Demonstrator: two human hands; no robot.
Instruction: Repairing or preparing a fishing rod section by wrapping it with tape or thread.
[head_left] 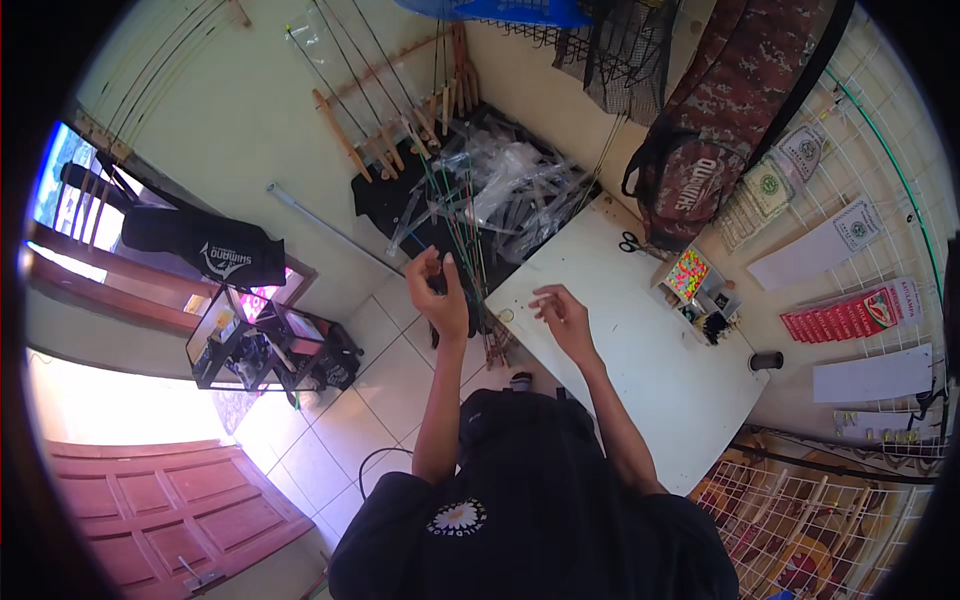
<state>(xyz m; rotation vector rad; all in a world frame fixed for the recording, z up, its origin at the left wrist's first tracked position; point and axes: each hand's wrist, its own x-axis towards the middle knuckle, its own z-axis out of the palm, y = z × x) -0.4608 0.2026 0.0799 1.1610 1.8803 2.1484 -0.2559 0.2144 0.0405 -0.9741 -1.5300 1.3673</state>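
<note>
My left hand (438,298) is raised over the tiled floor, just left of the white table's corner. Its fingers are bent and apart, and I see nothing between them. Close behind it a bundle of thin fishing rods (462,225) leans upright, with green and reddish shafts. Over the near left part of the white table (640,370) hovers my right hand (568,325), fingers loosely spread toward the left one. It too appears to hold nothing, though a very fine line would be too small to make out. The two hands are apart.
On the table lie black scissors (628,243), a box of bright beads or floats (690,274) and a dark spool (767,361). Clear plastic sleeves (510,180) heap behind. A camouflage rod bag (735,110) leans at the back right. A glass-sided case (250,340) stands left.
</note>
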